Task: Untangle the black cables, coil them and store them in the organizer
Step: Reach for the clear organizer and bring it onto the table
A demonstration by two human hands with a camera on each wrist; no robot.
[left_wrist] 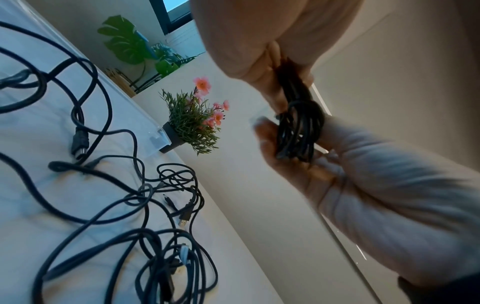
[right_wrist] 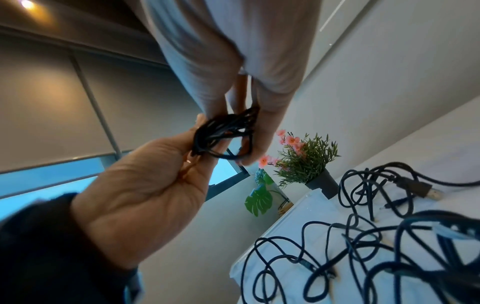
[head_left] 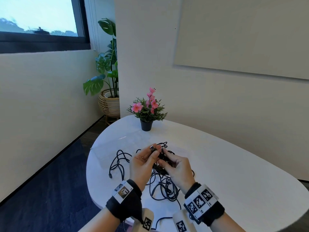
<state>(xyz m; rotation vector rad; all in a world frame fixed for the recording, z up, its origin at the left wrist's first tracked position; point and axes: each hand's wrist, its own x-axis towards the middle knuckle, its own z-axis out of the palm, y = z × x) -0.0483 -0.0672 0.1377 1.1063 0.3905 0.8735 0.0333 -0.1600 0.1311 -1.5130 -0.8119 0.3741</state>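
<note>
Writing we can read nowhere (the wrist bands carry only square black-and-white codes). Both hands, left [head_left: 143,162] and right [head_left: 177,166], grip one coiled bundle [head_left: 163,159] of thin black cable above the worktop [head_left: 234,173]; tangled black cables [head_left: 160,186] lie beneath.

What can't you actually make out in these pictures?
- Organizer: in no view.
- Coiled black cable bundle: head view, mostly covered by the left hand and right hand; how it is tied is unclear.
- Number of loose black cables on the white oval table: overlapping strands and the wrists hide this.
- Plug types: too small in the head view, blurred in the wrist views.
</note>
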